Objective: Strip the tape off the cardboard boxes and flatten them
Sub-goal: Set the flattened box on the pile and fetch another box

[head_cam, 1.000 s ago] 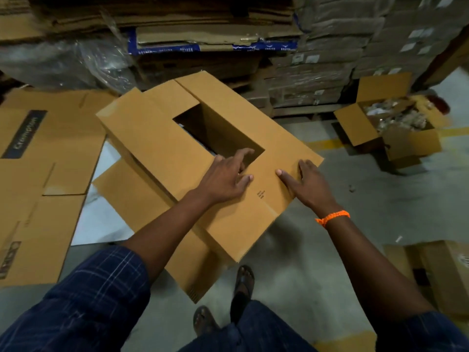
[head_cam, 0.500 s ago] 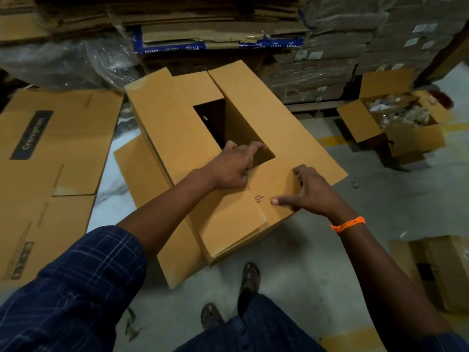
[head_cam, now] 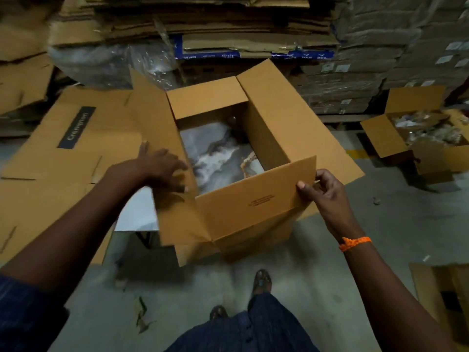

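Note:
A brown cardboard box (head_cam: 256, 207) stands open at top and bottom in front of me, its flaps spread out; the floor and a white sheet show through it. My right hand (head_cam: 322, 191) pinches the right corner of the near flap, thumb on the printed side. My left hand (head_cam: 162, 168) lies with fingers spread on the box's left wall and flap; it is blurred. I see no tape on the box.
Flattened cartons (head_cam: 63, 158), one marked Crompton, lie on the floor at left. Stacks of flat cardboard (head_cam: 203, 24) and wrapped pallets (head_cam: 380, 54) rise behind. An open box of scraps (head_cam: 426, 138) sits at right, another carton (head_cam: 446, 295) at lower right. My feet (head_cam: 261, 282) stand below the box.
The box has swung open, so its inside and the floor now show. My right hand went from pressing flat to pinching the near flap's corner. My left hand moved left onto the side wall.

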Motion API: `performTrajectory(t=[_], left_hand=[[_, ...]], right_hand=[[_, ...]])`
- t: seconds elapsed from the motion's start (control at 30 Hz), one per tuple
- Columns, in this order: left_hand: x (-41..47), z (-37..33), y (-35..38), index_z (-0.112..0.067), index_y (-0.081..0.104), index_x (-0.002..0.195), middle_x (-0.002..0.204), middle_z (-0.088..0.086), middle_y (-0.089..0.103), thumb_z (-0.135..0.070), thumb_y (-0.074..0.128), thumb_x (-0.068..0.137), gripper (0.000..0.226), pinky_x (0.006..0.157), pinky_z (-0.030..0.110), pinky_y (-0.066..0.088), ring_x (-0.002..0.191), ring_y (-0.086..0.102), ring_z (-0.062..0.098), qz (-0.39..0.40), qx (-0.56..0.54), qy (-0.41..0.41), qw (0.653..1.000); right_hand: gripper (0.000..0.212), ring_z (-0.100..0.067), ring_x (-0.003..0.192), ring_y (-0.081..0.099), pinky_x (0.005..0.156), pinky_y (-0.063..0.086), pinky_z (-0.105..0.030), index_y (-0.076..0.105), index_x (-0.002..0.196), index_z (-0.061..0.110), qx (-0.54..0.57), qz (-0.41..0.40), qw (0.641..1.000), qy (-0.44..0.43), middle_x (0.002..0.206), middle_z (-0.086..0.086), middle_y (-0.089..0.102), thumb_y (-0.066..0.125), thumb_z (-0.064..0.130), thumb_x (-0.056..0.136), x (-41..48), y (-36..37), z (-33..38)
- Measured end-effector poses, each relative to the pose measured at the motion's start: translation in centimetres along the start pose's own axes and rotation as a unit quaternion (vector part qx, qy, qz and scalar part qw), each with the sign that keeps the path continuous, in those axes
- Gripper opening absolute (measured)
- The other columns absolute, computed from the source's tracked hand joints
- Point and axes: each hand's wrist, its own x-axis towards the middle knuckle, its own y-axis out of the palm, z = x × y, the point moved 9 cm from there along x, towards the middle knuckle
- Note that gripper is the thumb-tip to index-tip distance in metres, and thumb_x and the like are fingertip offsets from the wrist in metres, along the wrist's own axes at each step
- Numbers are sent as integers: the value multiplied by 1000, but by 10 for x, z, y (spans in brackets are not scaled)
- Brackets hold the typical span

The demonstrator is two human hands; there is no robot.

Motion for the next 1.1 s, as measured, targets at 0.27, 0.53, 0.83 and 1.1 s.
performTrajectory(t=[0.27, 0.53, 0.83, 1.1], left_hand=[[-2, -28, 115, -26, -35, 152, 155, 7, -47, -68, 64, 85, 127, 117, 68, -5, 147, -35, 38, -37, -285, -88, 954], [15, -45, 102, -24, -33, 153, 158, 14, -42, -51, 59, 93, 113, 118, 68, -8, 148, -32, 41, -104, -292, -119, 943], [16, -45, 94, -24, -30, 155, 159, 14, -40, -57, 56, 94, 110, 117, 69, -8, 148, -31, 40, -104, -258, -121, 953], [32, -14, 50, -25, 5, 163, 168, 16, -18, -66, 44, 97, 87, 118, 64, -10, 154, -19, 35, -139, -211, -110, 961]], right_hand=[[24, -24, 96, 57, 87, 44, -45, 68, 96, 18, 72, 96, 993, 2, 96, -7, 64, 56, -3, 96, -6, 12, -2], [55, -25, 126, 57, 97, 43, -43, 58, 85, -3, 35, 188, 974, 121, 134, -9, 65, 69, 51, 84, -40, -15, -48], [71, -29, 113, 50, 86, 50, -41, 48, 116, 22, -687, 264, 677, 17, 125, -5, 48, 89, 49, 65, -47, 59, -23], [48, -29, 109, 63, 88, 51, -35, 66, 123, 11, -598, 333, 720, -114, 120, -10, 67, 70, 46, 90, 74, 205, 67]])
